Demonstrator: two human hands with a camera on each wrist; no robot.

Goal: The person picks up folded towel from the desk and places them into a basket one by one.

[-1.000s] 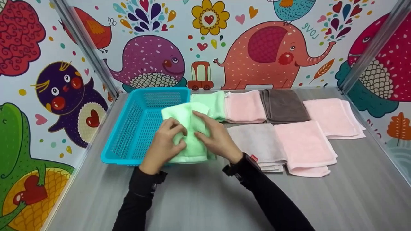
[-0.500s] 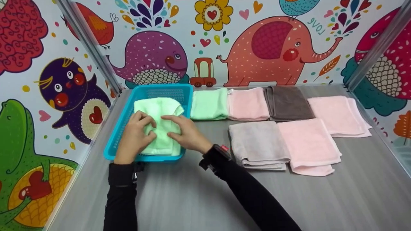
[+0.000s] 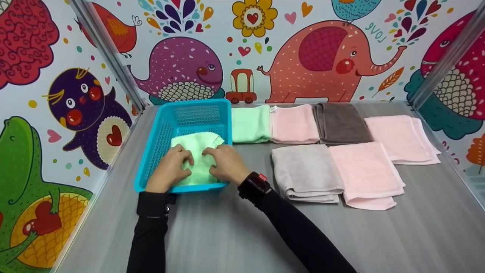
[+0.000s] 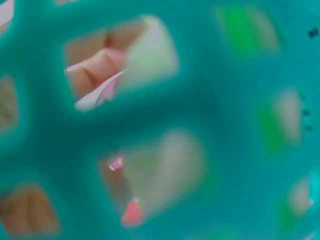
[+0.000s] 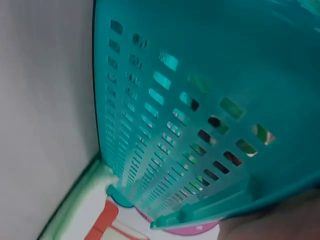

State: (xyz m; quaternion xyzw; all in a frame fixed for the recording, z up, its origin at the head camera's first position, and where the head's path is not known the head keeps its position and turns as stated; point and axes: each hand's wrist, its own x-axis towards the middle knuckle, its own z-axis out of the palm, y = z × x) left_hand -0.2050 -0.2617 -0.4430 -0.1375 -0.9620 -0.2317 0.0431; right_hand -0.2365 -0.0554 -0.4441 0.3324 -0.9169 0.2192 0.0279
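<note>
A folded light green towel lies in the front of the blue perforated basket. My left hand holds the towel's left side, fingers bent. On the right side, my right hand holds it with thumb and index finger apart on top; the other fingers are partly hidden. Through a hole in the basket wall, bits of fingers and pale green cloth show blurred in the left wrist view. In the right wrist view, the basket wall hides most of the work.
Right of the basket lie another folded green towel, a pink towel and a dark brown towel. A grey towel and two pale pink towels, one nearer, one farther, lie beyond. Patterned walls enclose the grey table.
Both hands have carried the green towel left and down from over the basket's right rim into the basket, then drawn it toward the front. The basket has shifted slightly right in view.
</note>
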